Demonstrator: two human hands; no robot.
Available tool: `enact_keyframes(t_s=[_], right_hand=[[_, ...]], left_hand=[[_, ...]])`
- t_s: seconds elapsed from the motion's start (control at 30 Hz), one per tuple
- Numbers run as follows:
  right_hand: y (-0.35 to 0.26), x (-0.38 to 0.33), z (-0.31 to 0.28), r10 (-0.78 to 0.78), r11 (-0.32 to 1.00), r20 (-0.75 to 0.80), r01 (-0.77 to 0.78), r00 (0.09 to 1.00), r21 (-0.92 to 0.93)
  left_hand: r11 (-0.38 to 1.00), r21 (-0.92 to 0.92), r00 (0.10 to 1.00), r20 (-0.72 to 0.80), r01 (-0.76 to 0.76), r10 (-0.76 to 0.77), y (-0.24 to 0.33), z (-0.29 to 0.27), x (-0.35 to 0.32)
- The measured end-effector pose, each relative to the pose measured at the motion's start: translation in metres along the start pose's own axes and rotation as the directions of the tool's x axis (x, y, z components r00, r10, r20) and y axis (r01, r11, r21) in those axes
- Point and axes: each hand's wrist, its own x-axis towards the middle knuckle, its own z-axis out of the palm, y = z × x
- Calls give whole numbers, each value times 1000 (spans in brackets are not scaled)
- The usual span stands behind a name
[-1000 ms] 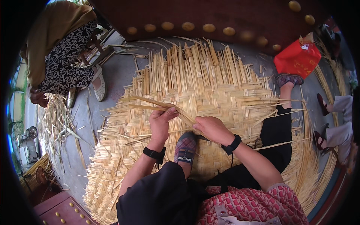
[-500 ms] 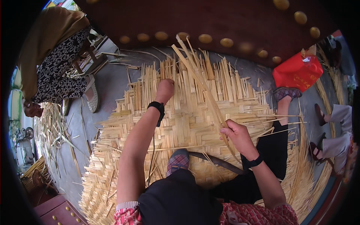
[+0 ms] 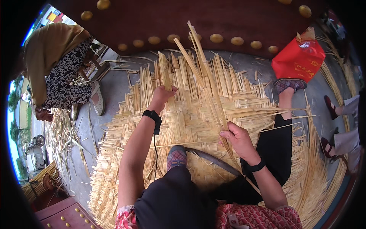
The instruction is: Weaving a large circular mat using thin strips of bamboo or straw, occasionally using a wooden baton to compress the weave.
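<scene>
A pale woven reed mat (image 3: 190, 122) lies on the floor beneath me, with loose strip ends sticking out along its far edge. At that edge my left hand (image 3: 164, 95) is closed around a few upright reed strips (image 3: 164, 70), raised a little from the weave. My right hand (image 3: 237, 139) grips several long loose reed strips (image 3: 207, 86), which slant over the mat toward the far left. Their near ends run down past my right wrist. My left shoe (image 3: 177, 157) rests on the mat, close to a dark curved strap-like piece (image 3: 211, 158).
A dark red studded panel (image 3: 190, 19) closes off the far side. A red bag (image 3: 299, 59) stands at the far right beside my other shoe (image 3: 290, 84). One person (image 3: 57, 65) sits at left near scattered reed scraps (image 3: 63, 129); another person's legs (image 3: 345, 141) show at right.
My left hand has drawn slightly nearer, and the strips in it now stand up from the edge. The long strips in my right hand have fanned apart and swung a little right.
</scene>
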Motion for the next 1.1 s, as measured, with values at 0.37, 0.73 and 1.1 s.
enact_keyframes(t_s=[0.37, 0.73, 1.1], right_hand=[[-10, -48, -4, 10, 1000, -85, -11, 996, -11], [2, 114, 36, 56, 996, -275, -34, 960, 82], [-3, 259, 56, 8, 741, 276, 179, 961, -647]], left_hand=[[991, 6, 989, 63, -135, 135, 12, -4, 3], [909, -399, 948, 227, -118, 223, -5, -3, 7], [556, -827, 907, 291, 79, 304, 1, -19, -14]])
